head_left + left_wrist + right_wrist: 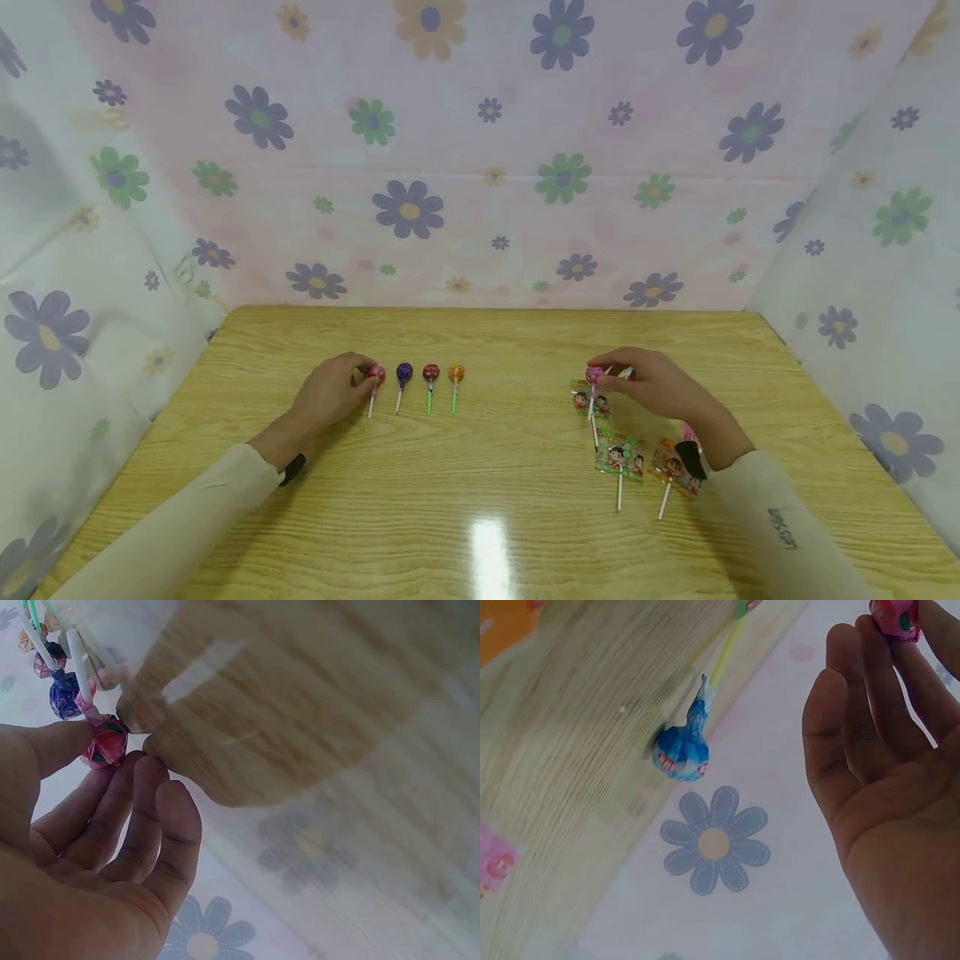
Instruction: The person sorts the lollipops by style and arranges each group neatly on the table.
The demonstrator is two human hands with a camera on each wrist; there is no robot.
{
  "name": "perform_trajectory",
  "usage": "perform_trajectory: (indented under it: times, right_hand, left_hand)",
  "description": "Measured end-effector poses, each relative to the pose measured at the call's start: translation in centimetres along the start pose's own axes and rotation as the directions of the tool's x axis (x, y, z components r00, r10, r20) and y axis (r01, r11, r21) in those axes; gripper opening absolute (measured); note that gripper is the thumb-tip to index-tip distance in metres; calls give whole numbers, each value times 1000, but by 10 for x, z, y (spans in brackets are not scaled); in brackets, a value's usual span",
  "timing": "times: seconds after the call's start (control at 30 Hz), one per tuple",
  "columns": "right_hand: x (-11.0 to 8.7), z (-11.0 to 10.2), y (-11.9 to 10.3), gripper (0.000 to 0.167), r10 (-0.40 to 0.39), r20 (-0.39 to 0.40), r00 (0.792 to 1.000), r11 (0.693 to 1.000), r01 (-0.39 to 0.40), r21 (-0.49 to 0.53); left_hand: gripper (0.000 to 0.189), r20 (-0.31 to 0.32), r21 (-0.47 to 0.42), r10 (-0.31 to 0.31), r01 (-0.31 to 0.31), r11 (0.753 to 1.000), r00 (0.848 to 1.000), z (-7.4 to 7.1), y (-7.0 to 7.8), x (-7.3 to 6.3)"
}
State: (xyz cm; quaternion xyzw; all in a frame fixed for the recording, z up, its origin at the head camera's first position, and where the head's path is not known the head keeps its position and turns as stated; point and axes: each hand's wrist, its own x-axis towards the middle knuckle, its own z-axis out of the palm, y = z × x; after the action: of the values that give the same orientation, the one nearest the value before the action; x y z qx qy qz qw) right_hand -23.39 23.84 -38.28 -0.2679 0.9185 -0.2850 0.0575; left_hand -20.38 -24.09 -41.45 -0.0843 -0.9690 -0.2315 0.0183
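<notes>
At the left end of a row, my left hand [327, 389] pinches the head of a pink-wrapped lollipop [107, 744] between thumb and fingers. To its right lie a dark blue-purple lollipop [404, 372], a red one [431, 372] and an orange one [457, 372], sticks toward me. My right hand [660, 387] holds another pink lollipop [594, 374] by its head, over a flat green-wrapped lollipop [580, 400]. A blue-wrapped lollipop [681, 752] lies beside that hand in the right wrist view, mostly hidden by the hand in the head view.
On the wooden table [420, 492], nearer me on the right, lie a green flat-packed lollipop [619, 457] and an orange one [670, 467]. Something pink [689, 432] shows partly behind the right wrist. Flowered cloth [480, 208] hangs at the table's back and sides.
</notes>
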Motion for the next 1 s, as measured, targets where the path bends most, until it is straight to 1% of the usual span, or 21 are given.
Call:
perform_trajectory:
  times: [0.23, 0.4, 0.63, 0.83, 1.0]
  right_hand:
    - [7, 3, -8, 38, -9, 9, 1000, 1000, 9, 9]
    - [18, 2, -15, 39, -33, 13, 999, 999, 33, 7]
    - [34, 3, -27, 39, -42, 27, 999, 999, 41, 29]
    - [46, 9, -35, 38, -85, 31, 996, 996, 84, 35]
    - [56, 17, -40, 37, -101, 48, 994, 994, 99, 40]
  left_hand:
    - [29, 0, -3, 1, -1, 1000, 1000, 4, -1, -2]
    - [29, -15, -8, 6, -6, 1000, 1000, 4, -2, -2]
    - [30, -9, 1, 7, -7, 1000, 1000, 2, -3, 0]
    - [30, -12, -1, 12, -12, 1000, 1000, 2, -2, 1]
    - [30, -10, 1, 12, -12, 1000, 1000, 2, -1, 0]
